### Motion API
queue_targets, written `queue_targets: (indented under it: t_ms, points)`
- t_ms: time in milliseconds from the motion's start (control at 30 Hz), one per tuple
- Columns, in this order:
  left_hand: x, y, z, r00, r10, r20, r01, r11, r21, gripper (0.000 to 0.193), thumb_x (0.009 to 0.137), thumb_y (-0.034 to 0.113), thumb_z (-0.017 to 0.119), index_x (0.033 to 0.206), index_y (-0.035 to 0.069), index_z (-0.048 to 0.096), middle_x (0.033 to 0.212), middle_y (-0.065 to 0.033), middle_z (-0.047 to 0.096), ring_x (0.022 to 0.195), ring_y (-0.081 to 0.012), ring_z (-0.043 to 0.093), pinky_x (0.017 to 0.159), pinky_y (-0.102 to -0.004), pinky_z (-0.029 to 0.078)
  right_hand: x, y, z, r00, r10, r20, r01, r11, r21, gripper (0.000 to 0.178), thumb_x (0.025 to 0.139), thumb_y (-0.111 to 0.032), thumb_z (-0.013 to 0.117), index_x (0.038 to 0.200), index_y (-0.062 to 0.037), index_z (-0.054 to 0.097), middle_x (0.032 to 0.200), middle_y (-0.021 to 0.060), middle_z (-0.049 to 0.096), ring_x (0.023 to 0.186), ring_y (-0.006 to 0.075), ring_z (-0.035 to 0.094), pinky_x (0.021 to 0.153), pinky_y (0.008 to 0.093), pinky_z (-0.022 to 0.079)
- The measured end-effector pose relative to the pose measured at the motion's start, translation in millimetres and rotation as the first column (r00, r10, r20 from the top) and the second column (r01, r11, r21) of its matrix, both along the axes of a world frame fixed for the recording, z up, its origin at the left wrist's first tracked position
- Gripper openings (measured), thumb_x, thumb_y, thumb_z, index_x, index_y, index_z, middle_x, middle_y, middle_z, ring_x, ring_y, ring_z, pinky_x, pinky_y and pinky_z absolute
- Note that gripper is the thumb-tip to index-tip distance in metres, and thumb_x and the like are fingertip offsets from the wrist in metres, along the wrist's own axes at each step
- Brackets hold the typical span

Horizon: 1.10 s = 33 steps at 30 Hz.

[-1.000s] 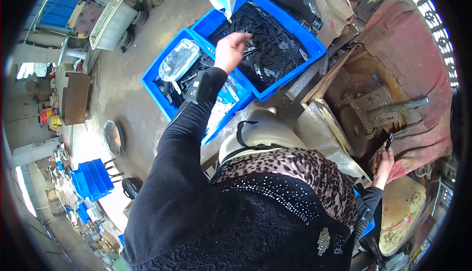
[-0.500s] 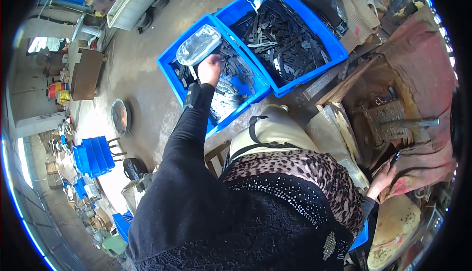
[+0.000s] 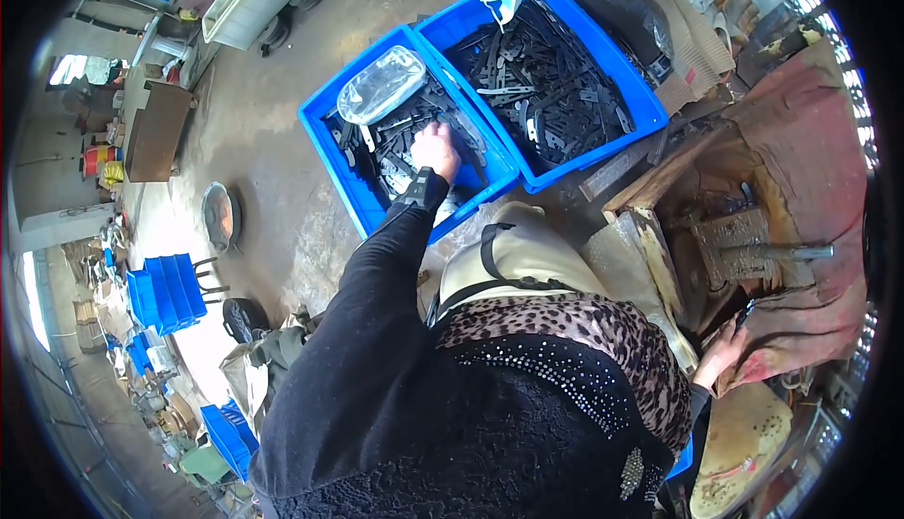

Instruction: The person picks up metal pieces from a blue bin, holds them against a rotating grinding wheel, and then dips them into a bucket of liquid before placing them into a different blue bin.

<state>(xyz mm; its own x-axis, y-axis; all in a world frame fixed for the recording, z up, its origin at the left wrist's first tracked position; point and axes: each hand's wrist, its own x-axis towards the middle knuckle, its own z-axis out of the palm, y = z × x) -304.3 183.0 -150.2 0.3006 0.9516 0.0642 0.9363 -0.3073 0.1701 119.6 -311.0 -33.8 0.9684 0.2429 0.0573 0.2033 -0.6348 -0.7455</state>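
Your L hand [image 3: 435, 150] is down in the L blue bin [image 3: 331, 169], upper ctr of frame, fingers bent over the flat metal parts [image 3: 391, 133]; can't tell if it's gripping any. Parts lie under & around it, long axes mixed, pointing every which way. Clear plastic pack [image 3: 381, 84] sits just up-left of that hand, long axis running lower L to upper R. R blue bin [image 3: 593, 154], alongside, holds more dark parts [image 3: 556, 76], also jumbled; one pale strip [image 3: 506, 90] there lies near level. Your R hand [image 3: 723, 348], lower R of frame, is by the red cloth [image 3: 810, 170], fingers pointing up-right; small dark sliver [image 3: 750, 306] shows at its tips, too small to tell if held.
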Motion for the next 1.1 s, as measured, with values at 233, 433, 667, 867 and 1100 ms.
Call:
queue_targets:
  t_ms: [233, 433, 667, 867, 1100]
  points:
    - [-17.7, 37.7, -18.6, 0.950, 0.307, -0.046, -0.311, 0.935, -0.173, 0.028, 0.089, 0.026, 0.061, 0.107, 0.005, 0.063, 0.117, -0.0171, 0.060, 0.103, -0.0364, 0.063, 0.086, -0.0471, 0.052, 0.0, 0.2, 2.0, 0.999, 0.035, 0.025, -0.032, 0.994, -0.103, 0.026, 0.100, -0.021, 0.054, 0.119, -0.0076, 0.063, 0.070, -0.0069, 0.045, 0.056, 0.0035, 0.037, 0.048, 0.0223, 0.028]
    - [-12.3, 49.2, -26.6, 0.937, 0.348, 0.017, -0.335, 0.914, -0.230, 0.027, 0.089, 0.024, 0.052, 0.105, 0.006, 0.065, 0.098, -0.0219, 0.068, 0.093, -0.0381, 0.067, 0.088, -0.0450, 0.052, 0.2, 1.9, 2.8, 0.998, 0.058, 0.027, -0.054, 0.990, -0.128, 0.025, 0.100, -0.021, 0.053, 0.119, -0.0088, 0.064, 0.069, -0.0076, 0.044, 0.054, 0.0024, 0.036, 0.047, 0.0215, 0.027]
    - [-6.3, 0.9, 5.5, 0.998, 0.058, 0.008, -0.057, 0.992, -0.114, 0.037, 0.080, 0.010, 0.057, 0.116, 0.009, 0.061, 0.119, -0.0158, 0.059, 0.112, -0.0378, 0.057, 0.087, -0.0451, 0.052, -2.3, 0.6, 9.3, 0.991, -0.011, -0.136, 0.003, 0.998, -0.060, 0.028, 0.099, -0.022, 0.054, 0.119, -0.0045, 0.063, 0.075, -0.0037, 0.052, 0.064, 0.0071, 0.042, 0.057, 0.0241, 0.033]
    - [13.1, 59.8, -13.5, 0.979, 0.195, 0.065, -0.195, 0.981, -0.011, 0.023, 0.086, 0.016, 0.057, 0.105, 0.003, 0.061, 0.102, -0.0182, 0.065, 0.096, -0.0368, 0.065, 0.081, -0.0468, 0.052, 0.0, 0.5, 3.8, 0.992, -0.010, -0.127, 0.006, 0.999, -0.033, 0.026, 0.099, -0.021, 0.053, 0.117, -0.0062, 0.064, 0.071, -0.0057, 0.049, 0.057, 0.0041, 0.038, 0.050, 0.0234, 0.028]
    - [20.3, 130.2, -93.6, 0.324, 0.784, 0.529, -0.685, 0.580, -0.440, 0.017, 0.079, 0.013, 0.067, 0.075, -0.004, 0.065, 0.061, -0.0125, 0.061, 0.047, -0.0224, 0.056, 0.045, -0.0348, 0.043, -0.7, 0.1, 3.5, 0.996, 0.002, -0.089, -0.009, 0.998, -0.070, 0.025, 0.099, -0.021, 0.053, 0.116, -0.0071, 0.064, 0.070, -0.0055, 0.050, 0.056, 0.0045, 0.039, 0.051, 0.0235, 0.030]
